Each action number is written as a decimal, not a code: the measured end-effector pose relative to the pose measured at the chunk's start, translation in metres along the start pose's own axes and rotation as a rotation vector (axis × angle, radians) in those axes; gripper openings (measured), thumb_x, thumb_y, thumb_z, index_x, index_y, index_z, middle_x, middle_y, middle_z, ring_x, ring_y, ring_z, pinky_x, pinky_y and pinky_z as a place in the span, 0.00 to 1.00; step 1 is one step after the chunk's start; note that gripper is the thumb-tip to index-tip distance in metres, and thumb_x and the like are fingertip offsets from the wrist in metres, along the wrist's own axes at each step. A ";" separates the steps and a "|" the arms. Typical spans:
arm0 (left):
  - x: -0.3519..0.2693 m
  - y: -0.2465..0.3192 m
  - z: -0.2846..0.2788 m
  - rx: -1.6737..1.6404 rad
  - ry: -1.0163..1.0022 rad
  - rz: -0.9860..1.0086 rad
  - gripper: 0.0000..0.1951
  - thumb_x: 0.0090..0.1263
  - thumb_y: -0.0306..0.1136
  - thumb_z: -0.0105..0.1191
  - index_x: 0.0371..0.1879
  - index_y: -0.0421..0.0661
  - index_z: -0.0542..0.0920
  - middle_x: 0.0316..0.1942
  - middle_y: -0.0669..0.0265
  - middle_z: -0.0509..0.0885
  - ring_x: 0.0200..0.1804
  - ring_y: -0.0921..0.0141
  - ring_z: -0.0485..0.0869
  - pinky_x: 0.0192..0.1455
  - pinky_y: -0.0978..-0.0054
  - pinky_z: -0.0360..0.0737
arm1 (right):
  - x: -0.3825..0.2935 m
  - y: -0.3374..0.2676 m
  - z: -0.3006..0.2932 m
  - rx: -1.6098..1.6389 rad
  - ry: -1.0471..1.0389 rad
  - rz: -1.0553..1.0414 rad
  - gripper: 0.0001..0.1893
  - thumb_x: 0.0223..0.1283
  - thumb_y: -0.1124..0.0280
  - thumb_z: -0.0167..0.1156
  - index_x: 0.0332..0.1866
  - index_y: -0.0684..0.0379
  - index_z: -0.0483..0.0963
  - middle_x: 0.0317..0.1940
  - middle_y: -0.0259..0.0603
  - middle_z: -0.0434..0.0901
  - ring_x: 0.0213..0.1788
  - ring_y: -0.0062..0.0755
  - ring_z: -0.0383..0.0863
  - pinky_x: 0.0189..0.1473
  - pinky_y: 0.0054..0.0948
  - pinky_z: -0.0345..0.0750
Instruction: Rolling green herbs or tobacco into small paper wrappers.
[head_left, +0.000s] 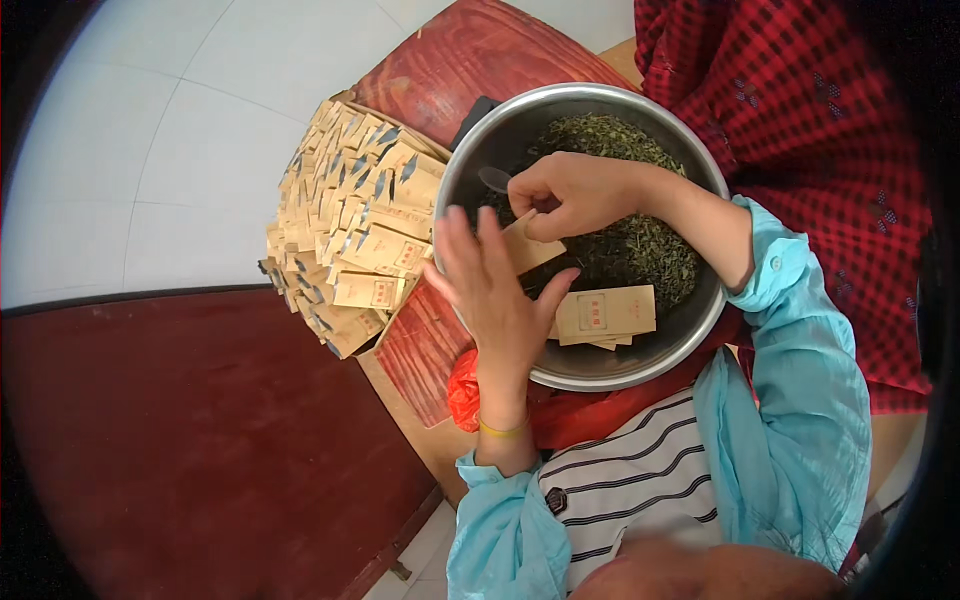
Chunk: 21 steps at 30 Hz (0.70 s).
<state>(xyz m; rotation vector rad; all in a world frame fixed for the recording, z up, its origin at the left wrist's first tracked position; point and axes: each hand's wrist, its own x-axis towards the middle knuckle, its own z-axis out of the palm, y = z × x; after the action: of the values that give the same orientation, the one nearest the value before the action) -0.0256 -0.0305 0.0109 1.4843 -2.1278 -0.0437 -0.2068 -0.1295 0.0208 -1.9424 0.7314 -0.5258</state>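
Note:
A large steel basin (712, 180) holds dried, dark green leaves (664, 259). Over it, my right hand (574, 195) is curled, with its thumb on the corner of a kraft paper packet (536, 251). A clear oval piece, perhaps the bowl of a plastic spoon (493, 178), sticks out beside that fist. My left hand (499, 289) is at the basin's left side, back up and fingers spread, and partly covers the packet. Whether it touches the packet is hard to tell. More kraft packets (607, 313) lie stacked inside the basin, near the front wall.
A box heaped with kraft packets (375, 247) is left of the basin, on a red wood-grain board (480, 60). A dark object (472, 120) touches the rim at the back left. Red plastic (463, 390) lies by my left wrist. Red checked cloth (795, 135) hangs at the right.

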 end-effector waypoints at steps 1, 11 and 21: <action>0.001 0.000 0.002 -0.004 0.001 0.001 0.51 0.51 0.49 0.72 0.71 0.37 0.59 0.74 0.48 0.54 0.76 0.48 0.51 0.72 0.33 0.42 | 0.000 -0.005 0.000 0.100 -0.020 0.028 0.09 0.59 0.69 0.60 0.29 0.64 0.73 0.21 0.34 0.77 0.23 0.19 0.74 0.26 0.24 0.69; -0.002 -0.014 0.010 -0.594 -0.062 -0.241 0.19 0.75 0.26 0.49 0.63 0.35 0.69 0.45 0.56 0.81 0.46 0.65 0.82 0.51 0.71 0.79 | 0.007 -0.001 -0.005 0.072 0.145 0.264 0.17 0.65 0.56 0.61 0.32 0.62 0.76 0.22 0.38 0.81 0.25 0.27 0.83 0.28 0.28 0.76; -0.008 -0.026 0.023 -1.135 -0.026 -0.448 0.16 0.79 0.28 0.42 0.61 0.34 0.71 0.47 0.60 0.81 0.47 0.71 0.81 0.54 0.74 0.78 | 0.014 0.067 0.023 -1.025 0.127 0.116 0.12 0.56 0.60 0.63 0.33 0.59 0.81 0.29 0.49 0.84 0.38 0.49 0.85 0.39 0.45 0.79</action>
<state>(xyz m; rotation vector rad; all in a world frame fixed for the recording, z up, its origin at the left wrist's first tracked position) -0.0111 -0.0395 -0.0204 1.1438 -1.2713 -1.2025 -0.2007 -0.1490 -0.0487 -2.7796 1.3619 -0.1925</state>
